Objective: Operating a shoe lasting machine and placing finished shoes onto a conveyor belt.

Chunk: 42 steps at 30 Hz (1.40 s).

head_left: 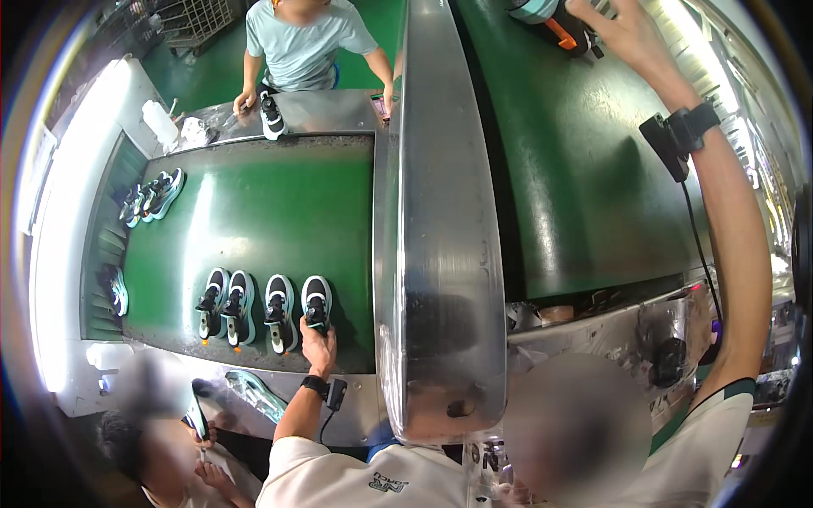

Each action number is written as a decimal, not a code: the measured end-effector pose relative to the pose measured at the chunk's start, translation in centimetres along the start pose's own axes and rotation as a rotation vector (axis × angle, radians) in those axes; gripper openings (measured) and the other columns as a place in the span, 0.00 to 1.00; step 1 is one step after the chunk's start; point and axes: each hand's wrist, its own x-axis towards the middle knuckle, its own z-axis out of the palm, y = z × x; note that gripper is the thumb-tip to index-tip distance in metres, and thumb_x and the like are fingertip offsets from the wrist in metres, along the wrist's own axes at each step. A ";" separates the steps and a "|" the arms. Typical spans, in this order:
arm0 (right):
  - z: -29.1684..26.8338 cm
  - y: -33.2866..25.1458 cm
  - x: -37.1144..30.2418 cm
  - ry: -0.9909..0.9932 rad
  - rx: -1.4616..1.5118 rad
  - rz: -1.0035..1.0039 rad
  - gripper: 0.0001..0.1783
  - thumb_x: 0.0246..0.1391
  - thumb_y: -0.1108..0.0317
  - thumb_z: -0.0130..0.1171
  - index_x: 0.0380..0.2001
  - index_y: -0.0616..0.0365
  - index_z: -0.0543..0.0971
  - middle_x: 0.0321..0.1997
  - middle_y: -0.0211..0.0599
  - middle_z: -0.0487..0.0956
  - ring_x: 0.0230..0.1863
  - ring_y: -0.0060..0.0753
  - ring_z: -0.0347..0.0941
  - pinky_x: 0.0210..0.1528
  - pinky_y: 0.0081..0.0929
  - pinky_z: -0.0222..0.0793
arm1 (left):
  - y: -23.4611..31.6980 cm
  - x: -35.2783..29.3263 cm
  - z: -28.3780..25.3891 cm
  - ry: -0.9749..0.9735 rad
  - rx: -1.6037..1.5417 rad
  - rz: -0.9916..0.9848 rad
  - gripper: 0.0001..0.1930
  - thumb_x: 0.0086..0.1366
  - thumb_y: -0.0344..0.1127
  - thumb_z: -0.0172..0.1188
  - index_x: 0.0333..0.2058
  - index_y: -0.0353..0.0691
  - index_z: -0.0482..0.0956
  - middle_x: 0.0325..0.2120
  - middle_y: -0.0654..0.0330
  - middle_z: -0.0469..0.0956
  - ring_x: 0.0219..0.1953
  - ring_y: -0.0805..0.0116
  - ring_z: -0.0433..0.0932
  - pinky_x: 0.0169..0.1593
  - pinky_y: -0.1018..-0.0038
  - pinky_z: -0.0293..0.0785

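My left hand (318,347) is closed round the heel of a black-and-white sneaker (316,296), which lies on the green conveyor belt (254,212) with its toe pointing away from me. To its left, three similar sneakers (279,311) lie in a row, toes also away, with small orange bits at their heels. At the upper right, my right hand (625,30) reaches over a second green belt (576,152) with fingers apart, one finger against a dark sneaker (555,24) with teal and orange parts. The top edge cuts off both the hand and that sneaker.
A broad metal divider (449,212) separates the belts. More sneakers (152,196) sit at the left belt's far left. Across it, a person in light blue (309,51) touches a sneaker (271,117). At lower left another person holds a shoe part (196,413) near a clear-wrapped piece (257,395).
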 end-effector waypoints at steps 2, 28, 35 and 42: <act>0.2 -1.9 0.8 -0.018 -0.141 -0.276 0.32 0.57 0.52 0.60 0.58 0.62 0.70 0.60 0.50 0.71 0.60 0.45 0.68 0.62 0.38 0.62 | -0.4 0.5 0.4 -0.027 0.018 -0.050 0.37 0.55 0.36 0.66 0.60 0.42 0.57 0.43 0.41 0.77 0.44 0.38 0.77 0.48 0.52 0.72; -4.1 1.5 -0.3 -0.532 0.117 0.336 0.51 0.39 0.49 0.65 0.63 0.69 0.64 0.60 0.55 0.71 0.61 0.44 0.68 0.63 0.29 0.60 | -1.8 1.1 0.7 0.014 -0.012 -0.041 0.36 0.56 0.37 0.65 0.61 0.44 0.58 0.47 0.43 0.75 0.45 0.39 0.77 0.47 0.52 0.72; -16.3 -2.5 -9.8 -0.163 -0.138 0.125 0.49 0.32 0.59 0.68 0.62 0.66 0.63 0.62 0.57 0.69 0.63 0.48 0.66 0.66 0.35 0.57 | -3.8 1.7 0.3 -0.088 0.080 0.433 0.51 0.52 0.42 0.68 0.64 0.20 0.48 0.61 0.32 0.57 0.64 0.39 0.59 0.66 0.58 0.55; -31.3 -14.5 -28.7 0.221 -0.283 0.059 0.49 0.29 0.62 0.72 0.59 0.64 0.66 0.57 0.52 0.73 0.57 0.49 0.70 0.60 0.39 0.64 | 14.9 -17.2 -8.1 -1.910 -0.876 -0.052 0.34 0.61 0.26 0.64 0.64 0.35 0.59 0.62 0.50 0.63 0.61 0.59 0.67 0.64 0.60 0.65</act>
